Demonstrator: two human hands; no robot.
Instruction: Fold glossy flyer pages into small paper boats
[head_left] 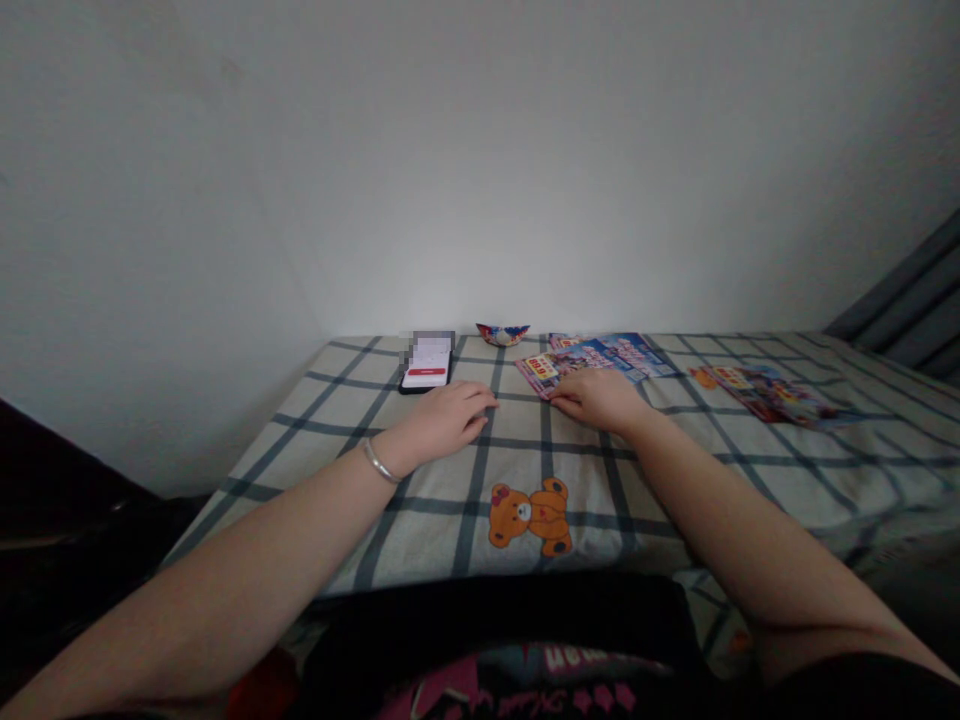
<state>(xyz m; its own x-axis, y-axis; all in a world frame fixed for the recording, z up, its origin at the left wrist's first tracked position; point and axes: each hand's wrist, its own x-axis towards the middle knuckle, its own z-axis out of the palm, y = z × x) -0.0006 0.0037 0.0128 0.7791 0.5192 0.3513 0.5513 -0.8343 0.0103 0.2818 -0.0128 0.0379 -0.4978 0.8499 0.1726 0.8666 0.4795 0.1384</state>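
Observation:
My left hand (448, 418) rests on the checked cloth with its fingers loosely stretched toward the right, holding nothing. Just beyond it lies a smartphone (429, 364), its lit screen showing a red bar; part of the screen is blurred out. My right hand (598, 398) is at the near edge of a colourful printed flyer (537, 374), its fingers close together on that edge. The hand covers part of the flyer. Under and behind it, a blue flyer (634, 350) overlaps the first. A silver bangle (381, 461) circles my left wrist.
A checked cloth (442, 520) with a printed bear (529, 516) covers the table. Another flyer (780, 395) lies to the right. Near the wall (480, 160) sits a small folded colourful packet or paper (502, 335). Dark grey fabric (911, 300) hangs at the right.

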